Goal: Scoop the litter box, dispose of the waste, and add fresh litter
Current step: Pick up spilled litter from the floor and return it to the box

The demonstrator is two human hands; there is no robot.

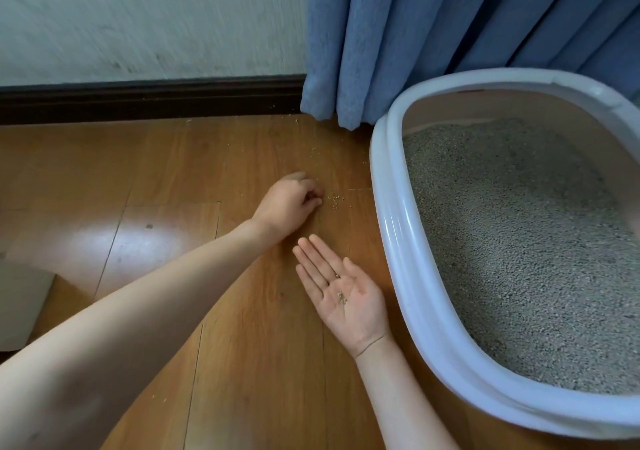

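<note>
A white oval litter box (391, 227) stands on the wooden floor at the right, filled with grey litter (519, 241). A small cluster of spilled litter grains (336, 200) lies on the floor just left of the box. My left hand (287, 203) rests knuckles-up on the floor beside that cluster, its fingers curled with the tips at the floor; whether it holds any grains is hidden. My right hand (346, 293) lies palm up and flat close to the box's rim, with a few grains (341, 297) on the palm.
A blue curtain (415, 33) hangs behind the box down to the floor. A dark baseboard (138, 99) runs under the pale wall, with more stray grains near it. A white object (20, 304) sits at the left edge.
</note>
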